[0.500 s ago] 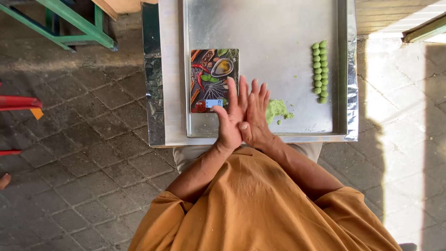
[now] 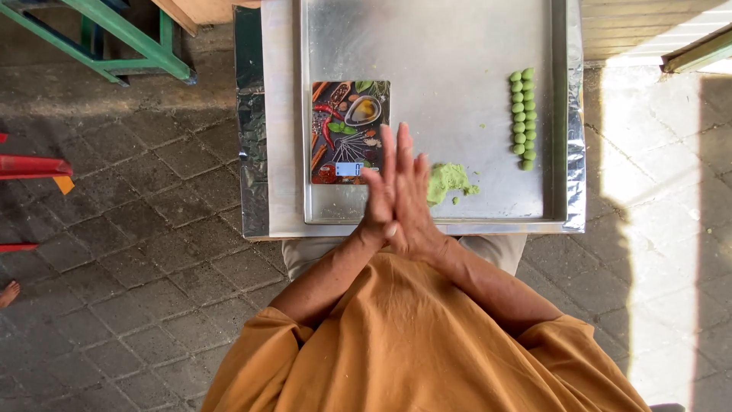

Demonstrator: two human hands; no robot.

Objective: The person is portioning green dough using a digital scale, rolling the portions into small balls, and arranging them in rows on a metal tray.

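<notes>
My left hand [image 2: 379,204] and my right hand [image 2: 418,202] are pressed flat together, palm to palm, fingers stretched out over the near edge of a metal tray [image 2: 457,46]. Whatever lies between the palms is hidden. A lump of green dough [image 2: 446,181] with a few crumbs sits on the tray just right of my hands. Further right, small green dough balls [image 2: 522,118] stand in two close rows. A flat kitchen scale [image 2: 349,131] with a colourful picture of spices lies on the tray's left, just beyond my left fingertips.
The tray rests on a foil-covered table [image 2: 278,114] over a stone-paved floor. A green metal frame [image 2: 114,34] stands at the upper left and red bars [image 2: 30,166] at the left edge. My orange clothing [image 2: 412,343] fills the bottom.
My palms have slid against each other: the right hand's fingers have drawn left, closer in line with the left hand's. Tray, scale and dough are unmoved.
</notes>
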